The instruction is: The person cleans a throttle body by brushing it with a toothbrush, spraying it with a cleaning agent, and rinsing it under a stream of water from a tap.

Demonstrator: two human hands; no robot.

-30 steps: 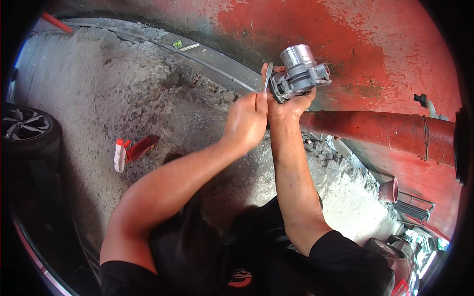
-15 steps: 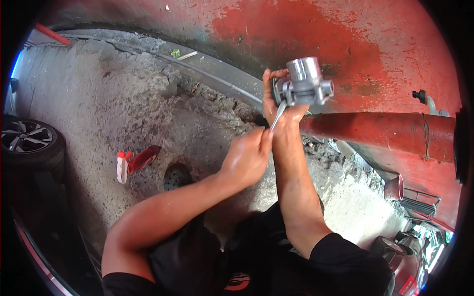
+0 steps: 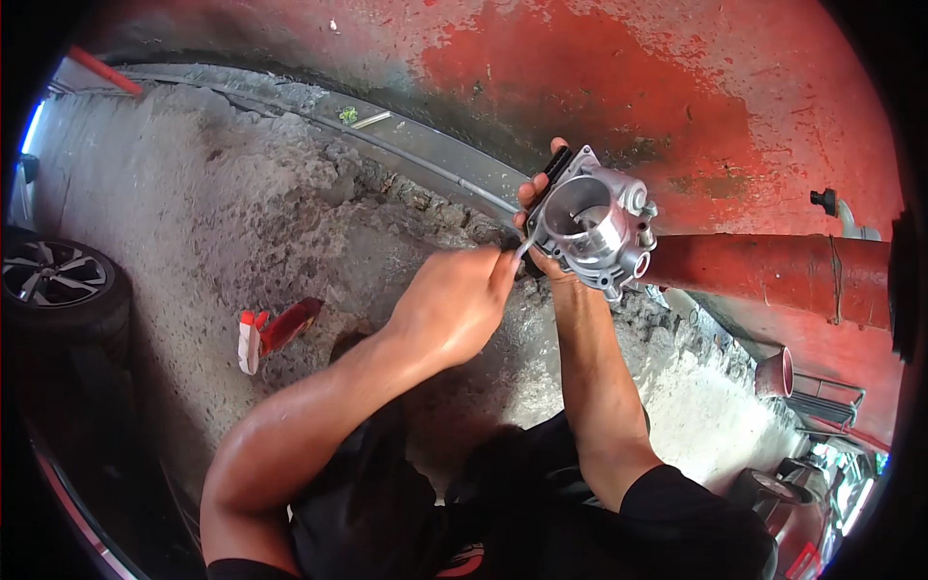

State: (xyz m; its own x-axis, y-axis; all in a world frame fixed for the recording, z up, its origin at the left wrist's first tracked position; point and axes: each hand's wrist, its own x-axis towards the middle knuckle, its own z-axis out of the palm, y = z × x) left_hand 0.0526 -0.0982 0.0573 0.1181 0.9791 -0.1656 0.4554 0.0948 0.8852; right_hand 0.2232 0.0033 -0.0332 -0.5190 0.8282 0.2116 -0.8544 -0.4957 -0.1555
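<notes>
A silver metal throttle body, with a wide round bore and a black piece along its left side, rests in my right hand. The fingers wrap round its far left edge; the palm is mostly hidden beneath it. My left hand is closed on a thin metal tool. The tool's tip meets the near left side of the throttle body. Most of the tool lies hidden in the fist, so its exact kind does not show. The bore faces up toward me, with a plate visible inside it.
A red spray bottle with a white-and-red trigger head lies on the rough concrete ground. A thick red pipe runs along the peeling red wall. At left stands a car wheel; a reddish pot is at right.
The throttle body has turned, so its bore now opens toward me instead of showing side-on. My left hand has shifted slightly left and nearer with the tool.
</notes>
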